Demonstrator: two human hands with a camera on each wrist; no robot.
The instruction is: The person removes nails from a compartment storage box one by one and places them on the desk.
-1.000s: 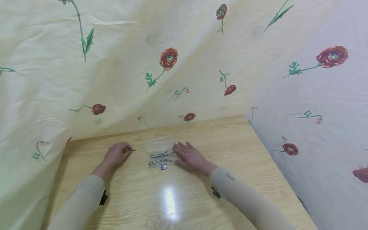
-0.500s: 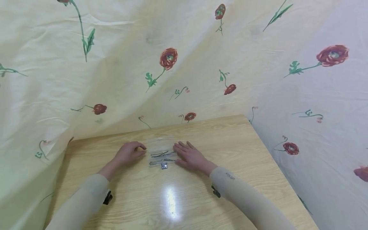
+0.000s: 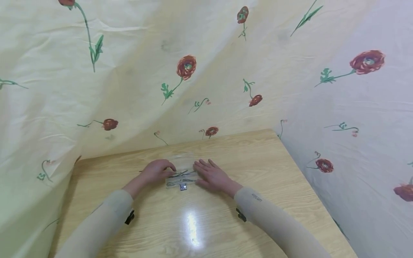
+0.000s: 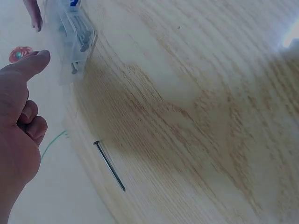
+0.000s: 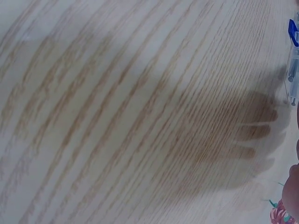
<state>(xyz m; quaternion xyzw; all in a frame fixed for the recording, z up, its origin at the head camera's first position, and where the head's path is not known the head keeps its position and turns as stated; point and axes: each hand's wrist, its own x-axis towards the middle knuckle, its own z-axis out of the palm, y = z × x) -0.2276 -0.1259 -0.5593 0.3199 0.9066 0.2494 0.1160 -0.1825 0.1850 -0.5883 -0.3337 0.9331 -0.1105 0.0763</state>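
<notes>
Clear box of nails lying mid-bench. Right hand flat, fingers straight beside the box, seemingly steadying it. Left hand reaching in, fingers curled, empty; one loose nail left behind.

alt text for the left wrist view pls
A left hand with thumb out and fingers curled reaches toward a clear plastic box of nails on a wooden table. One loose nail lies near the table's edge, apart from the box.
</notes>
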